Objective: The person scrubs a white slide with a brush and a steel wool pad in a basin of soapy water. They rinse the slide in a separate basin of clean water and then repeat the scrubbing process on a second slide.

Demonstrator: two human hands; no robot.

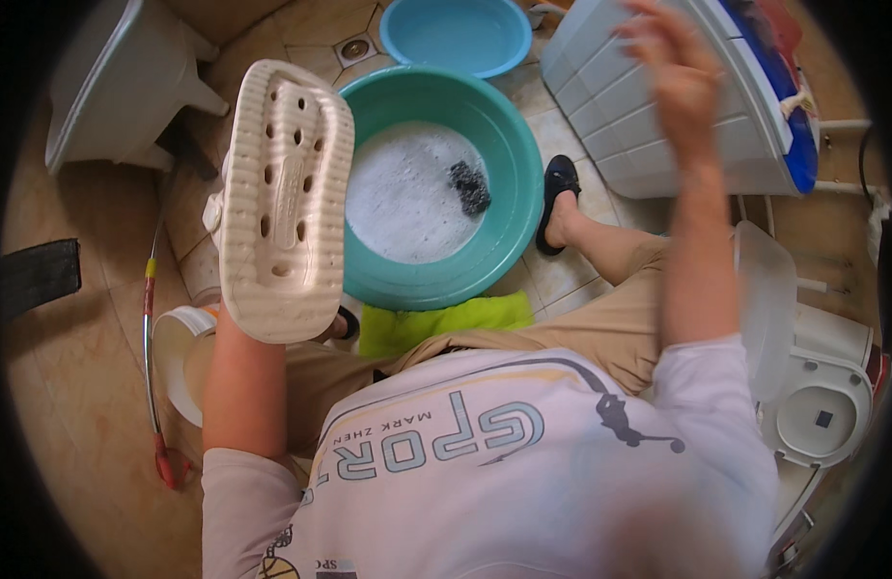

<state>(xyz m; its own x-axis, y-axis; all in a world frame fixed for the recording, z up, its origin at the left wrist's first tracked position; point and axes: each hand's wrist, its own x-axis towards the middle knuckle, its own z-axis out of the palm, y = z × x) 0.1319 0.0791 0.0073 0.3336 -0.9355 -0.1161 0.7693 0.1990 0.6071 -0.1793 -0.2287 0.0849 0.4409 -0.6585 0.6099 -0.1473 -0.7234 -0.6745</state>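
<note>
A beige moulded piece with ribbed edges and oval holes [287, 195], shaped like a slipper's sole, is held up at the left. My left forearm [243, 391] rises behind its lower end; the piece hides the hand. Raised at the upper right, my right hand [681, 79] is blurred, its fingers partly extended with nothing visible in them. Between the arms, a green plastic basin [511, 217] on the floor holds white suds [410, 195]. A dark grey, rough-textured thing [470, 188] lies in the suds near the basin's right side.
A blue basin [453, 32] stands beyond the green one. A washing machine [634, 130] is at upper right, a white plastic stool [120, 94] at upper left. A white bucket [178, 362] and a thin pole [150, 340] are left. A bright green cloth [446, 318] lies nearest me.
</note>
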